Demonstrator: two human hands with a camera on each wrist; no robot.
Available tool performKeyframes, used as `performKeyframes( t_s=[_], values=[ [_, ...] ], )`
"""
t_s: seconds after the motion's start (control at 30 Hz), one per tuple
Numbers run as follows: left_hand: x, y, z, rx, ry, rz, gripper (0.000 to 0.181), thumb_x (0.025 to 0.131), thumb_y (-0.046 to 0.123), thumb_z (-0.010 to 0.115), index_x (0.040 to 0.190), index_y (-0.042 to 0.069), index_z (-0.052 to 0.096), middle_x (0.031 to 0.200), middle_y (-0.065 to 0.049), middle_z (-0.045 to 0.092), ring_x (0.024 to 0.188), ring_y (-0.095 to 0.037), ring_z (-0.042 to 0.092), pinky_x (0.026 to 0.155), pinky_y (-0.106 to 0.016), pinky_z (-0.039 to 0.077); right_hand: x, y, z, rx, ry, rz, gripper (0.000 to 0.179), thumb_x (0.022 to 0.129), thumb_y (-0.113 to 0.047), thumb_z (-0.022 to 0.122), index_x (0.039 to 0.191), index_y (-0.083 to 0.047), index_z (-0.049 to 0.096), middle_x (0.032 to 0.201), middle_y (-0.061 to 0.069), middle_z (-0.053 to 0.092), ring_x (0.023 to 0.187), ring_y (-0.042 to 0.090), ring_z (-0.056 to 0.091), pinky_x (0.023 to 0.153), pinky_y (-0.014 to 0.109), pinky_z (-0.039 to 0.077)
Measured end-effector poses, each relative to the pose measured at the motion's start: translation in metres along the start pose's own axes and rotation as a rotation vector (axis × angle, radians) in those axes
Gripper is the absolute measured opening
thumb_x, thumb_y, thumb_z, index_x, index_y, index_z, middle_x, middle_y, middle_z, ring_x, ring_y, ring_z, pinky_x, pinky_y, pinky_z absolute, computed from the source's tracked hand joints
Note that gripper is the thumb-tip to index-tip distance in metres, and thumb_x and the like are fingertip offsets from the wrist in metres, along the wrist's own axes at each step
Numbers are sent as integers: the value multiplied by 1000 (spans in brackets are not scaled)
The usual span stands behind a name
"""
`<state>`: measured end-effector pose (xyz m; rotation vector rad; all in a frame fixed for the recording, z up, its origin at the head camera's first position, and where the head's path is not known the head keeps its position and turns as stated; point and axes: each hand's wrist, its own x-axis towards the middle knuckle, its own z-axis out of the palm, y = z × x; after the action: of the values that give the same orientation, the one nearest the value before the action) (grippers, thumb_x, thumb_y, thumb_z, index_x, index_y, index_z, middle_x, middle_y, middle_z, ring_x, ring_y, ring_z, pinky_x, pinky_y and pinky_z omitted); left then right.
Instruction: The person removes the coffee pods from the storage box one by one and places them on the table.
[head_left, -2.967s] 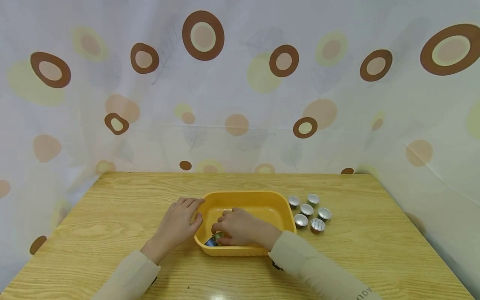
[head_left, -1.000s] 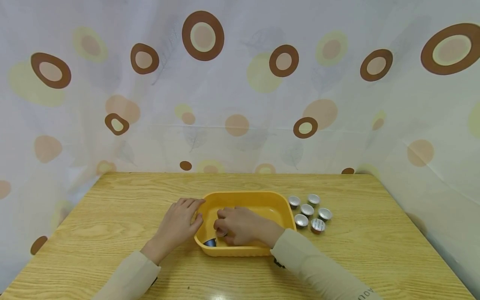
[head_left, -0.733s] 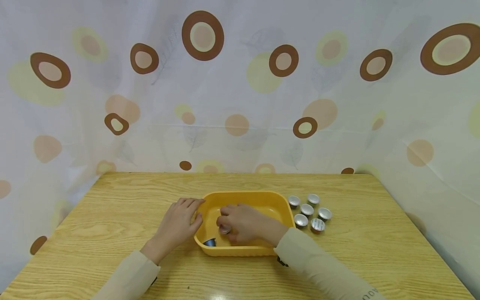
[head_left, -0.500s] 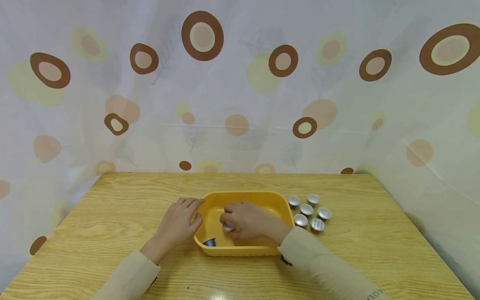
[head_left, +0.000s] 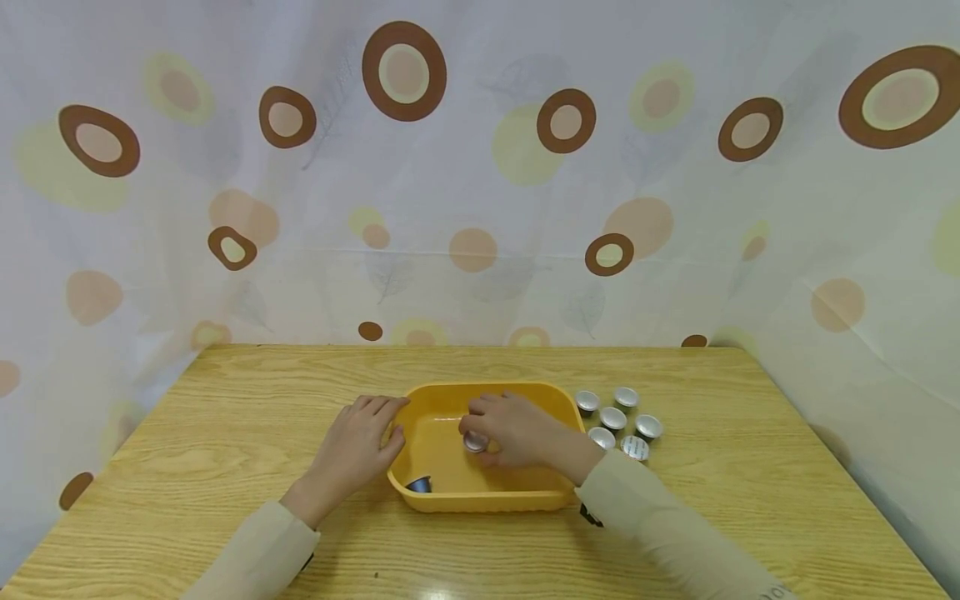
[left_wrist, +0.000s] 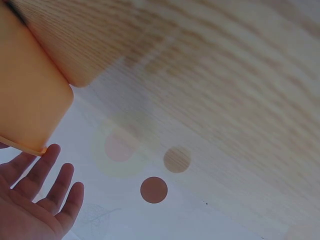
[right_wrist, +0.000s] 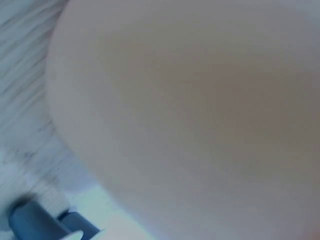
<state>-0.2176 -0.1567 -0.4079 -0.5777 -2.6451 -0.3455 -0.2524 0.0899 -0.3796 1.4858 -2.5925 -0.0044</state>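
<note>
My right hand (head_left: 517, 429) is over the inside of a yellow plastic basin (head_left: 487, 502) and pinches a coffee capsule (head_left: 475, 442) with its silver lid showing. A blue coffee capsule (head_left: 420, 485) lies tipped in the basin's near left corner. At the left rim, my left hand (head_left: 360, 442) rests with fingertips touching the edge. The left wrist view shows the left hand's fingers (left_wrist: 65, 185) fairly straight beside the basin's wall (left_wrist: 35, 95). The right wrist view is mostly blurred skin, so the right fingertips are hidden there.
Several coffee capsules (head_left: 612, 419) stand lid up in a cluster just right of the basin; dark ones (right_wrist: 37, 222) also show in the right wrist view. The wooden table (head_left: 225, 433) meets a patterned cloth backdrop (head_left: 480, 167) behind and at both sides.
Three seconds ago my right hand was at the near left corner beside the blue capsule; it has since moved right and away, carrying the pinched capsule. The left hand has stayed put.
</note>
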Motion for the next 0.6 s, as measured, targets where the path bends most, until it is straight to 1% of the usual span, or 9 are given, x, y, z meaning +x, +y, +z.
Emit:
performKeyframes(
  t_s=[0.2, 0.4, 0.6],
  values=[
    [0, -1, 1, -6, -4, 1, 35, 85, 21, 57, 119, 12, 60, 111, -2, 63, 104, -22, 55, 85, -39, 47, -10, 9, -1, 7, 9, 24, 21, 80, -32, 67, 99, -24, 60, 90, -8, 53, 87, 11, 53, 82, 33, 47],
    [0, -1, 1, -10, -1, -2, 35, 85, 20, 57, 119, 12, 60, 111, -2, 64, 103, -23, 55, 84, -39, 47, -20, 17, -5, -11, 21, 47, 24, 78, -32, 69, 99, -24, 60, 93, -7, 55, 90, 12, 54, 86, 36, 47],
    [0, -2, 1, -4, 6, 4, 35, 85, 20, 58, 119, 11, 60, 110, -2, 64, 103, -23, 56, 84, -40, 47, -31, 25, -10, -24, 42, 76, 29, 75, -32, 72, 99, -22, 61, 95, -6, 58, 88, 13, 53, 76, 35, 48]
  ],
)
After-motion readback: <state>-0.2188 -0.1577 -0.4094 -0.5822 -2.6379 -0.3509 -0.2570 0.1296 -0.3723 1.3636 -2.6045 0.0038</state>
